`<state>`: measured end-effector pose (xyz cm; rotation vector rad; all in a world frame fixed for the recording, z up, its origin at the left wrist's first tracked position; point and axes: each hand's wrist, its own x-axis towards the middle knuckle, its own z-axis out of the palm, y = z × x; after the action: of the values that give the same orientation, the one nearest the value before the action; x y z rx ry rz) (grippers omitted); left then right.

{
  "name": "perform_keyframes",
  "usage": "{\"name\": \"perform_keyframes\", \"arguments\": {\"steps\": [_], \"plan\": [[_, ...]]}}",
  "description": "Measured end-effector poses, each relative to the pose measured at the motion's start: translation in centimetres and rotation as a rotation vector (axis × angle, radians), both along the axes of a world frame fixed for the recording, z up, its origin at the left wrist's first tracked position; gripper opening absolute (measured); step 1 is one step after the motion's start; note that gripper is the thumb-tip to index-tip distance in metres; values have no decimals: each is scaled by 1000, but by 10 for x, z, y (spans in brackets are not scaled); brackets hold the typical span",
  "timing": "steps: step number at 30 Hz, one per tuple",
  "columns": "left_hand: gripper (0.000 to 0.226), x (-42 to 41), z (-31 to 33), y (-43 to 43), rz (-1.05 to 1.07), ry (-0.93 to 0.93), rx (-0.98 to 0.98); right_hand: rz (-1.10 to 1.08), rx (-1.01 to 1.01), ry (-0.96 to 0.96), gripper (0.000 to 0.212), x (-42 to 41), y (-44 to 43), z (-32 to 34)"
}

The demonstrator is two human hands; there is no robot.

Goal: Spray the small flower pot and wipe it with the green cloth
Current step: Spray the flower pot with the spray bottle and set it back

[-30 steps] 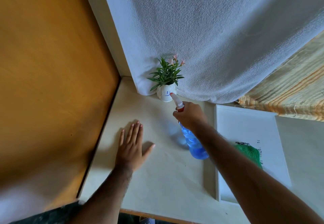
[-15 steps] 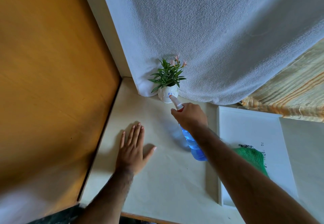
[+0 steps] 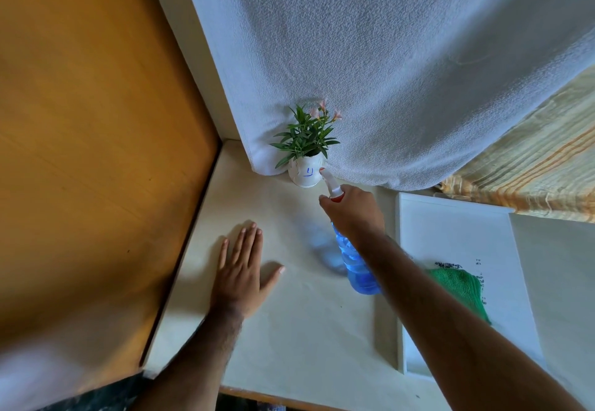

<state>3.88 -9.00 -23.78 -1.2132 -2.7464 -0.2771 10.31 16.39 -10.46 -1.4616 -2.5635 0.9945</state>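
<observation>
A small white flower pot (image 3: 305,175) with a blue mark and a green plant with pink blooms stands at the back of the cream table, against a hanging white cloth. My right hand (image 3: 354,214) grips the neck of a blue spray bottle (image 3: 354,264), tilted so its white nozzle almost touches the pot's right side. My left hand (image 3: 240,267) lies flat on the table, fingers spread, well in front and left of the pot. The green cloth (image 3: 463,285) lies on a white tray, partly hidden behind my right forearm.
The white tray (image 3: 457,233) sits to the right of the bottle. An orange-brown wooden panel (image 3: 96,153) walls off the left side. The white cloth (image 3: 386,56) hangs behind the pot, and a striped yellow fabric (image 3: 531,159) shows at the far right.
The view has shifted slightly. The nozzle stays pointed at the pot's right side, a little closer to it. My left hand has not moved on the table.
</observation>
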Motion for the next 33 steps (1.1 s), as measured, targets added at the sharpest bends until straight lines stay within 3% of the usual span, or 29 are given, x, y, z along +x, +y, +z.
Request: {"name": "perform_keyframes", "arguments": {"steps": [3,11,15,19,23,28,33], "plan": [[90,0,2,0,3,-17,-4,-26,-30,117,22,15,1,8],[91,1,6,-2,-4,-67,-26,-273,-32,689,20,65,20,51],[92,1,6,-2,-8,-83,-36,-361,131,889,13,88,44,63],[91,-1,5,0,-31,-87,-44,-418,286,952,17,103,73,60],[92,-2,5,0,-32,-101,-65,-508,295,892,38,115,99,47],[91,0,7,2,-30,-102,-70,-476,325,781,36,129,117,18],[90,1,11,3,-27,-102,-86,-506,280,780,58,137,119,2]]}}
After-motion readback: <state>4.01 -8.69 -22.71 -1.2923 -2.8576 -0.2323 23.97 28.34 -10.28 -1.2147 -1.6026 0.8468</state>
